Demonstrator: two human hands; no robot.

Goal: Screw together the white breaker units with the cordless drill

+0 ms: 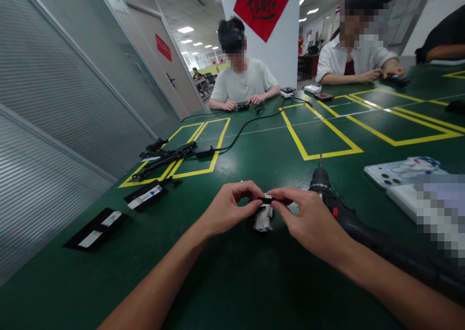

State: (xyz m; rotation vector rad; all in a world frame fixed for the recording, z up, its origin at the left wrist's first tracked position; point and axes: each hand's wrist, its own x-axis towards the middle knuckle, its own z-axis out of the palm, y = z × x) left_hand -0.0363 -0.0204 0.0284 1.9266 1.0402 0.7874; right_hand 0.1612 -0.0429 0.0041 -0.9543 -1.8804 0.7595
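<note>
Between my two hands is a small black strip-like part (267, 200), pinched at both ends by fingertips. My left hand (232, 206) grips its left end with thumb and forefinger. My right hand (307, 216) holds the right end the same way. Directly below the fingers lies a small whitish piece with dark and blue marks (262, 219), on something black on the table; its exact kind is unclear. Just right of my right hand rests a black cordless power screwdriver (336, 209), its bit pointing away from me.
Two black sheets with white labels, a nearer one (95, 229) and a farther one (146, 196), lie left. Beyond are black tool-like parts (167, 158) with a cable (236, 138). A phone (399, 171) lies right. Co-workers sit across the green table (203, 291).
</note>
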